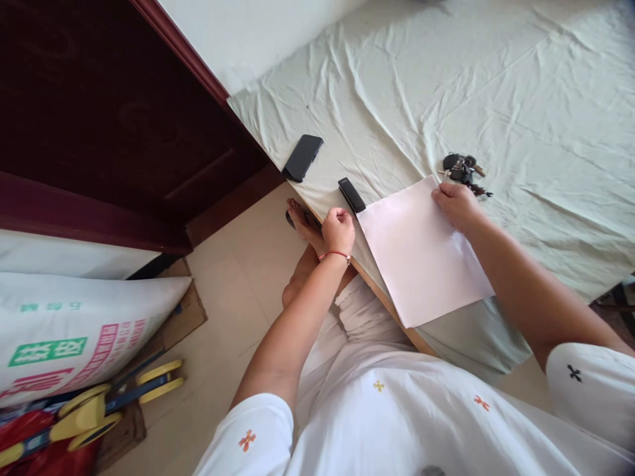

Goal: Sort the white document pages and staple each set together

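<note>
paper: one flat white rectangular sheet of paper point(421, 254) lies on the pale green wrinkled bedsheet point(496, 86), near corner hanging past the bed edge over my lap
right hand: my right hand point(456, 203) rests on the sheet's far right corner, fingers curled down pinning it; looks like pressing, not lifting
left hand: my left hand point(338, 229) is closed into a loose fist at the bed edge, just left of the paper, next to the small black rectangular stapler-like bar point(352, 195); can't tell if anything is inside the fist
progress: I judge it early. Sheet unfolded, no crease seen, only steadied; anything to be done with it is still left
count paper: 1 sheet
count black items: 2, the small bar plus one black slab phone point(302, 157) further left near the bed corner
count keys: 1 dark metal key bunch point(464, 170), just beyond my right hand
floor side: 1 white printed woven sack point(74, 330); yellow-and-blue plastic tool point(114, 396), number of pieces unclear
feet: one bare foot point(302, 225) on beige tile
</note>
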